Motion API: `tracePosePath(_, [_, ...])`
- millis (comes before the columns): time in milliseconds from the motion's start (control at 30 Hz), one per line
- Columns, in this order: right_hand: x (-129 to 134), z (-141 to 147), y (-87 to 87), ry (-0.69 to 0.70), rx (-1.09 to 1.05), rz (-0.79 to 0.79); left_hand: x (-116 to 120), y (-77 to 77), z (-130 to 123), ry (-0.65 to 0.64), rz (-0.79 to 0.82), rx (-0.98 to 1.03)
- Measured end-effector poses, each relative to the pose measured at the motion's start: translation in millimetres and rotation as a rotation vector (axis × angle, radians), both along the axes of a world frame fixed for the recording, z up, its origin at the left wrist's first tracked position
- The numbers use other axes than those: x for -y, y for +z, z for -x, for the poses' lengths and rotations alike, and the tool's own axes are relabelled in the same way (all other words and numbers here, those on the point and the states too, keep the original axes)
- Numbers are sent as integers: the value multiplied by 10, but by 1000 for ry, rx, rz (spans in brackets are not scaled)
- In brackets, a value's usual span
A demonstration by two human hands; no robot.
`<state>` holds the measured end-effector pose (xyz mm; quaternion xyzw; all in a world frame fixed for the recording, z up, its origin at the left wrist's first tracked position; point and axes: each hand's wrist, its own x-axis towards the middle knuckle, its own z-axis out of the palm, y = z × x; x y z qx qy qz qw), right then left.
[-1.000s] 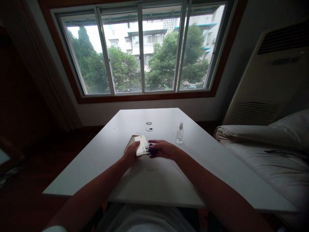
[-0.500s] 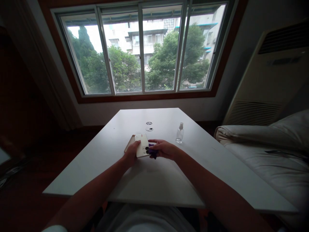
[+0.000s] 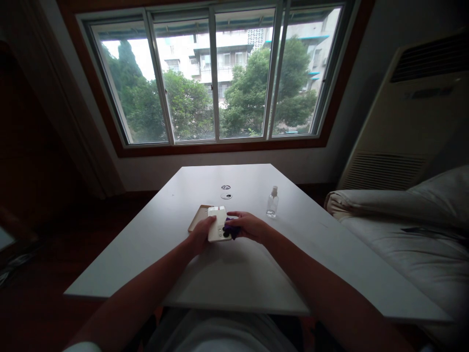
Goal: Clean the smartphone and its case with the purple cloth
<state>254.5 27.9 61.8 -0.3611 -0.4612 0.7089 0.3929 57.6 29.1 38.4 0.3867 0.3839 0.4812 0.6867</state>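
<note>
A pale phone (image 3: 217, 226) is gripped at its left side by my left hand (image 3: 201, 233), with its camera lenses toward the lower right. My right hand (image 3: 249, 227) pinches a dark purple cloth (image 3: 232, 229) against the phone's right edge, by the lenses. Left of the phone, an open shallow case (image 3: 198, 216) with a tan rim lies on the white table (image 3: 146, 244), partly behind my left hand.
A clear spray bottle (image 3: 272, 202) stands right of my hands. Two small round items (image 3: 226, 196) lie beyond the phone. A pale sofa (image 3: 384, 234) borders the table's right side, below a large window (image 3: 216, 78).
The phone has shifted slightly right and toward me, uncovering more of the case. The cloth has moved slightly at the lens end, with my right hand still holding it.
</note>
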Motion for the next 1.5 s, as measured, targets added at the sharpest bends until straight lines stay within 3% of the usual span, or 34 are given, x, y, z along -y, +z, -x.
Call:
tracePosePath(367, [-148, -2, -141, -208, 171, -69, 72, 23, -12, -84, -53, -79])
tracePosePath(867, [-121, -14, -47, -439, 167, -109, 167, 18, 5, -303, -144, -135])
tracePosePath(1000, [-140, -48, -63, -407, 128, -108, 157, -12, 29, -358, -167, -171])
tracePosePath(1167, [-139, -119, -41, -239, 121, -90, 182, 20, 65, -410, -152, -204])
tracePosePath(1267, [-120, -116, -2, -248, 117, -89, 199, 63, 57, -398, -151, -218])
tracePosePath(1500, [-147, -51, 20, -521, -76, -185, 94, 152, 100, -227, -234, -117])
